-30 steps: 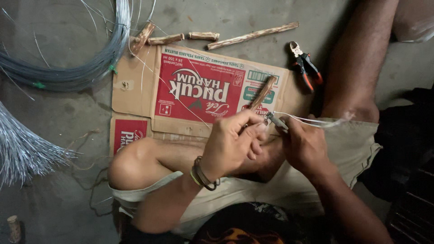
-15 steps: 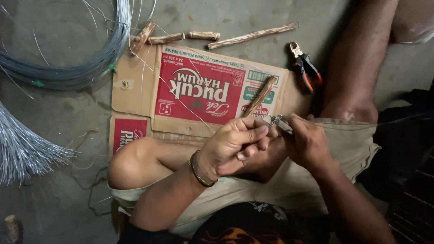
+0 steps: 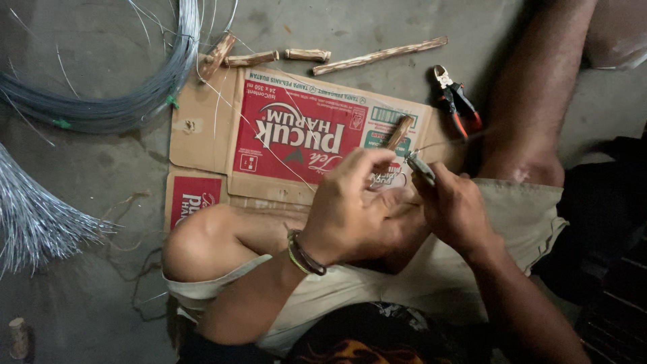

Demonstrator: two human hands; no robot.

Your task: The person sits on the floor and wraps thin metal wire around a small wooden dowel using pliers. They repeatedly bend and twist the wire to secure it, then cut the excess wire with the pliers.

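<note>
Wooden and short, the pale brown stick (image 3: pixel 399 132) juts up and to the right from between the fingers of the left hand (image 3: pixel 350 202), its bark mottled and its upper end cut blunt; it hangs just above the flattened red-and-brown cardboard carton (image 3: pixel 296 135) spread on the grey concrete floor (image 3: pixel 101 283). That left hand is curled closed around the stick's lower end, fingertips pinched together, with a dark braided band around the wrist. Just beside it, the right hand (image 3: pixel 455 209) is closed in a fist around a small grey metal tool (image 3: pixel 421 167), whose tip points at the base of the stick; thin silver wire (image 3: pixel 445 143) runs from that spot off to the right, and whether it is wrapped round the stick cannot be told. Both hands sit over the person's bent knees and beige shorts (image 3: pixel 526 216). Along the far edge of the carton lie four more rough sticks (image 3: pixel 377 56), one long and three short. Red-handled pliers (image 3: pixel 457 101) rest on the floor to the right of the carton, well apart from the hands. A large coil of grey wire (image 3: pixel 135 94) lies at upper left, and a bundle of straight silver wire strands (image 3: pixel 34 222) fans out at the left edge.
</note>
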